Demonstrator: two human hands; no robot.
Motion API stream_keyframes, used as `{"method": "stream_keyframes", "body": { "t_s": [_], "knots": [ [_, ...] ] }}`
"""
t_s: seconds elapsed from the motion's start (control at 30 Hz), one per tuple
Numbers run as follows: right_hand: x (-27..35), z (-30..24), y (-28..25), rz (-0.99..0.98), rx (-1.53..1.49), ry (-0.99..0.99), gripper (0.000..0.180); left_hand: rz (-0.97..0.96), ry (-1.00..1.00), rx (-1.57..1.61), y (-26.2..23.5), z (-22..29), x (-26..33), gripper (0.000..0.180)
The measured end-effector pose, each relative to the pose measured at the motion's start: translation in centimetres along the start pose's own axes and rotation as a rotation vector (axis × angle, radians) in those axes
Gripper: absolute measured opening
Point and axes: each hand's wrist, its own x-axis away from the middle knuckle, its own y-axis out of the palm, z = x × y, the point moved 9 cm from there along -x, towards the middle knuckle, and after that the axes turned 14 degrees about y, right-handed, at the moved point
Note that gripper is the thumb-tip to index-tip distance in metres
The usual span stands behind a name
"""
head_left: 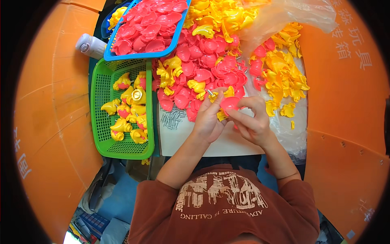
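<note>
Above the near part of the white work surface, my left hand [208,120] is closed on a yellow plastic piece [222,115], partly hidden by the fingers. A small metal pin [210,93] sticks up by the left fingertips. Between the fingers of my right hand [255,124] is a glossy red plastic shell [230,103], held against the yellow piece. Just beyond both hands lies a heap of red shells [209,60] with some yellow pieces mixed in. Several loose metal pins [172,118] lie left of my left hand.
To the left stands a green basket [150,101] with several yellow-and-red assembled figures. A blue basket [177,38] of red shells sits behind it, beside a white bottle [91,46]. Yellow shells [286,77] and a clear plastic bag [280,20] lie right. Orange panels [345,101] flank both sides.
</note>
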Motion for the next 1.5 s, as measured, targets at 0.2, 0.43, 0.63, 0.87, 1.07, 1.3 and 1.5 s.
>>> {"method": "stream_keyframes", "body": {
  "t_s": [0.2, 0.43, 0.63, 0.87, 1.07, 1.3, 1.5],
  "knots": [
    [0.2, 3.8, 1.2, -0.089, -0.203, 0.448, 0.012, -0.013, 0.290, -0.198, -0.2, 0.4, -0.4, 0.026],
    [1.0, 5.7, 0.5, 0.005, -0.444, 0.675, 0.006, -0.021, 0.310, -0.233, -0.1, 2.2, -0.6, 0.039],
    [-0.4, 2.2, 1.3, -0.052, -0.122, 0.436, 0.012, -0.075, 0.188, -0.070, 1.5, 1.7, 0.2, 0.062],
    [0.0, 3.3, 1.4, 0.016, -0.320, 0.606, 0.011, -0.057, 0.217, -0.108, 1.7, 1.6, 0.4, 0.068],
    [0.0, 3.5, 1.6, 0.010, -0.338, 0.607, 0.012, -0.080, 0.246, -0.034, 1.9, 1.6, 0.3, 0.070],
    [-0.5, 3.5, 1.2, -0.066, -0.297, 0.557, 0.008, -0.092, 0.206, -0.044, 2.4, 1.3, 0.7, 0.075],
    [-1.1, 2.9, 0.8, -0.102, -0.185, 0.488, 0.009, -0.087, 0.185, -0.066, 2.1, 0.8, 0.7, 0.078]
  ]
}}
